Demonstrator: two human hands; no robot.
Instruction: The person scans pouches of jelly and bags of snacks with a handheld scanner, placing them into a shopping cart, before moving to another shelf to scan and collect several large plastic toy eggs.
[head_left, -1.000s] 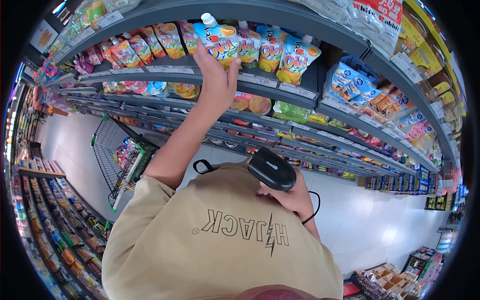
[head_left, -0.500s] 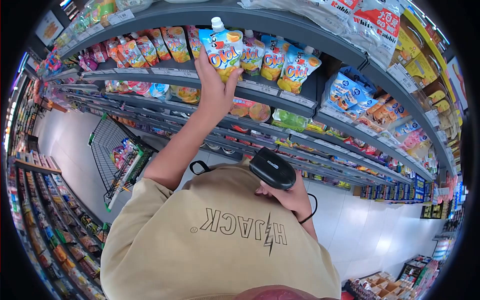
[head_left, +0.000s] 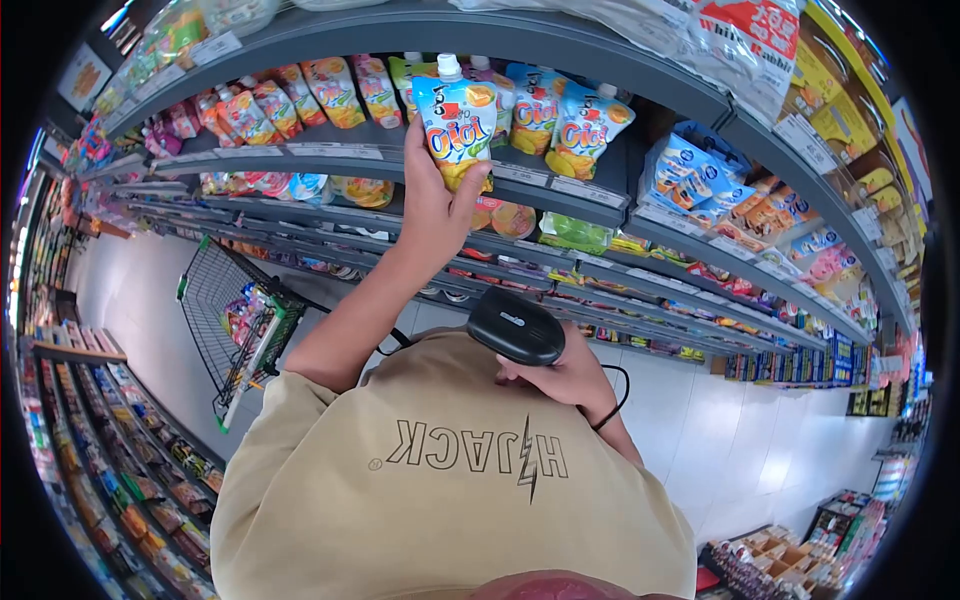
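Observation:
My left hand (head_left: 440,205) grips a spouted jelly drink pouch (head_left: 458,130) by its lower part. The pouch is blue, white and yellow with a white cap, and is upright in front of the shelf edge. Similar pouches (head_left: 587,130) stand on the shelf behind it and to its right. Close to my chest, my right hand (head_left: 565,380) is wrapped round a black handheld barcode scanner (head_left: 518,328). Its handle is mostly hidden by the hand, and a dark cord or strap (head_left: 622,385) loops at the wrist.
Orange and pink pouches (head_left: 330,90) line the shelf to the left. Blue snack packs (head_left: 690,180) stand to the right, with White Rabbit bags (head_left: 750,50) above. A wire shopping cart (head_left: 225,310) holding packages stands in the aisle at left. More stocked shelves (head_left: 110,430) are at lower left.
My left hand has drawn the pouch slightly down and away from the shelf, uncovering a green pouch behind. My right hand has moved the scanner left and turned it a little toward the pouch.

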